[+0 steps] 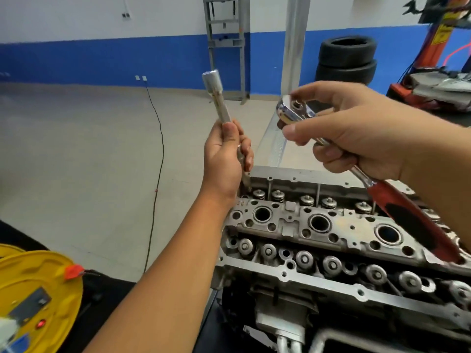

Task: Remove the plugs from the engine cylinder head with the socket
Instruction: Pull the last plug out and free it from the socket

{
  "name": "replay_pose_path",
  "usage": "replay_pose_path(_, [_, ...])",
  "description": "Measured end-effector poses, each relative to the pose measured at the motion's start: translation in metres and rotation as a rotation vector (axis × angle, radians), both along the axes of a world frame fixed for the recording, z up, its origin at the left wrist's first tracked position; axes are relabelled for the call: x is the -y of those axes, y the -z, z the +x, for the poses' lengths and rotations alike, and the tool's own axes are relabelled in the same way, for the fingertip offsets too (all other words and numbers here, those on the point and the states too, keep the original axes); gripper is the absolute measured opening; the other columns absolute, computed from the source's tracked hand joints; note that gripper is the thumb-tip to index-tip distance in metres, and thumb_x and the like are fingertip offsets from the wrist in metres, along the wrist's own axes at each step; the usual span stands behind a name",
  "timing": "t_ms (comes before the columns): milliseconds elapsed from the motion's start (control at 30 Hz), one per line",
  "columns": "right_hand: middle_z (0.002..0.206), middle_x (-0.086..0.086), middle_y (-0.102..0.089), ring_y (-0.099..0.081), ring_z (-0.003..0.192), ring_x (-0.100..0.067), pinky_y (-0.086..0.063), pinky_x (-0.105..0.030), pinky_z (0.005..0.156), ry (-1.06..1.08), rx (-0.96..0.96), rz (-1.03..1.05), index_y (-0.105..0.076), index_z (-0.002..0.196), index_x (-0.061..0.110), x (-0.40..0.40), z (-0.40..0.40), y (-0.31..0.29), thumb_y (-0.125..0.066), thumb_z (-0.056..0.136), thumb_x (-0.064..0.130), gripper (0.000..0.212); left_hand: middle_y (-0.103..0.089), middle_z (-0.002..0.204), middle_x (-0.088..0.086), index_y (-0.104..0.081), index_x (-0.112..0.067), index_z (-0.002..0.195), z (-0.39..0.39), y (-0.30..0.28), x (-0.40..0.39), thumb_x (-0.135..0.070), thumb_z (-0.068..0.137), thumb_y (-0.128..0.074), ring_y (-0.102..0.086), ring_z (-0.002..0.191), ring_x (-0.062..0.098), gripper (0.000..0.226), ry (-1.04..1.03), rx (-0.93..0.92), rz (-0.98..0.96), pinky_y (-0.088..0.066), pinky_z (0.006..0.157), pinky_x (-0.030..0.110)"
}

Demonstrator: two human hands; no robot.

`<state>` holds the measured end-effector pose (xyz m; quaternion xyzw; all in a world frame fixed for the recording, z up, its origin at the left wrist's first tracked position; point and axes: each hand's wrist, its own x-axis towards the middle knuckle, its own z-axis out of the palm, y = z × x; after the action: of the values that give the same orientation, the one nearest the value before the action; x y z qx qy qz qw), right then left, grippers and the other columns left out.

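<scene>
Head view centres on the engine cylinder head in the lower right of the frame, three open plug wells in a row along its middle. Above its left end the left hand closes its grip on the long socket extension, socket end up and tilted left. At centre right the right hand closes its grip around the ratchet, whose red handle slants down over the head. Tool and extension are apart, so joining them looks like the step in hand: line the square drive up with the extension's end, press until seated, then lower it straight into a well, not at an angle. A yellow cable reel sits at lower left.
</scene>
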<state>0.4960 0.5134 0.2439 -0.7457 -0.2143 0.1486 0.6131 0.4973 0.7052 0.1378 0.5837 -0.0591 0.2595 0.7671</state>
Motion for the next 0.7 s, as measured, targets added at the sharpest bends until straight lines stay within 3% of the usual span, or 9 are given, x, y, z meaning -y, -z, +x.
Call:
replay_pose_path(133, [0.084,-0.013,-0.077,-0.05,0.046,-0.013,-0.039,-0.025,0.042,0.004,0.143,-0.063,-0.061,0.126,0.038,-0.024,0.019,-0.008,-0.081,0.088,0.022,0.046,-0.045,0.07,0.005,-0.05,-0.021,0.092,0.003,0.002,0.004,-0.044,0.105,-0.042,-0.043,0.056,0.015,0.028,-0.001,-0.037,0.216,-0.039,0.052,0.029])
replay_pose_path(333, [0.092,-0.015,-0.075,-0.054,0.048,-0.011,-0.044,-0.026,0.044,-0.018,0.355,-0.111,-0.051,0.122,0.029,-0.05,0.033,-0.019,-0.074,0.096,0.029,0.034,-0.05,0.068,-0.003,-0.05,-0.02,0.093,-0.002,0.004,-0.005,-0.047,0.102,-0.047,-0.042,0.055,0.014,0.029,-0.027,-0.062,-0.043,-0.036,0.05,0.029])
replay_pose_path(600, [0.092,-0.014,-0.075,-0.056,0.047,-0.012,-0.045,-0.027,0.043,-0.034,0.493,-0.087,-0.055,0.122,0.024,-0.053,0.024,-0.043,-0.075,0.095,0.026,0.034,-0.053,0.072,-0.001,-0.055,-0.022,0.091,-0.018,0.003,-0.003,-0.038,0.106,-0.046,-0.048,0.059,0.017,0.024,0.002,-0.026,0.13,-0.042,0.057,0.033])
replay_pose_path(700, [0.089,-0.014,-0.076,-0.056,0.046,-0.015,-0.044,-0.029,0.042,-0.079,0.502,-0.112,-0.058,0.118,0.022,-0.053,0.017,-0.056,-0.078,0.092,0.025,0.032,-0.055,0.072,0.0,-0.057,-0.022,0.09,-0.027,0.001,-0.004,-0.036,0.107,-0.048,-0.052,0.062,0.018,0.024,0.008,-0.041,0.182,-0.043,0.063,0.042])
